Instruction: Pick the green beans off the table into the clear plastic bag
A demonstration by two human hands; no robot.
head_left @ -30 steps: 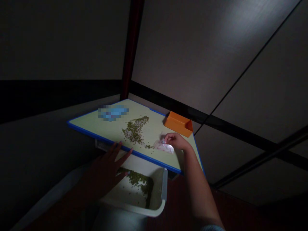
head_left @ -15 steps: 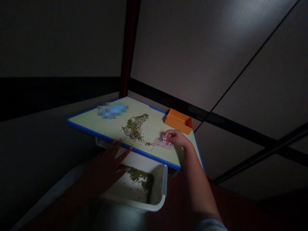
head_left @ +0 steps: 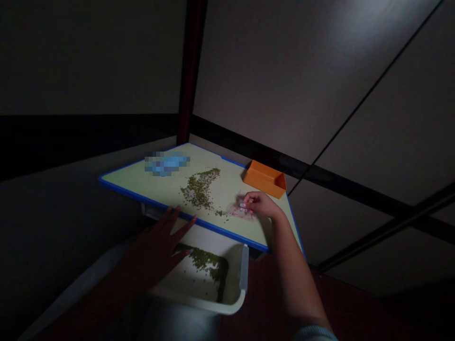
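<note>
The right hand [head_left: 261, 204] is narrow, pinching pink-marked film [head_left: 245, 215] at the counter's [head_left: 231, 187] four o'clock, presumably for fingertip control, beside central grains [head_left: 199, 192], while the left hand [head_left: 154, 246] is spread wide at seven, apparently steadying the near edge above the bin [head_left: 243, 270].

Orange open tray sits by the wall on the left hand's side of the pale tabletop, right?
No, wrong side: the head view shows the orange open tray by the wall, on the right hand's side of the pale tabletop.
</note>
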